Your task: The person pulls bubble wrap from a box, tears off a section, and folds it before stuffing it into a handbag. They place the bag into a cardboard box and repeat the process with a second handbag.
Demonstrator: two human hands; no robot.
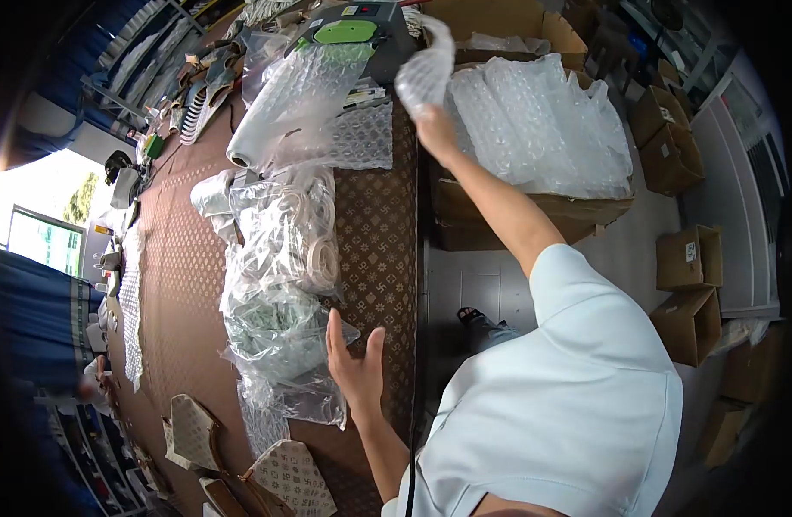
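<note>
Raised at the edge of the open carton, my right hand (434,129) is closed on a piece of bubble wrap (424,79), which is smeared by motion. A large heap of bubble wrap bags (542,125) fills the cardboard box (482,211) beside it. My left hand (359,370) is held over the table with thumb and fingers apart, nothing in it. Next to its fingertips lies a pile of clear plastic bags (279,319) with pale rolled strips inside (321,261).
On the patterned brown table (374,233), a bubble wrap roll (271,116) lies before a grey and green machine (348,33). Patterned bag pieces (292,478) lie near the lower edge. Several cardboard boxes (689,258) stand on the floor at right. A dark cable (411,431) runs near my left arm.
</note>
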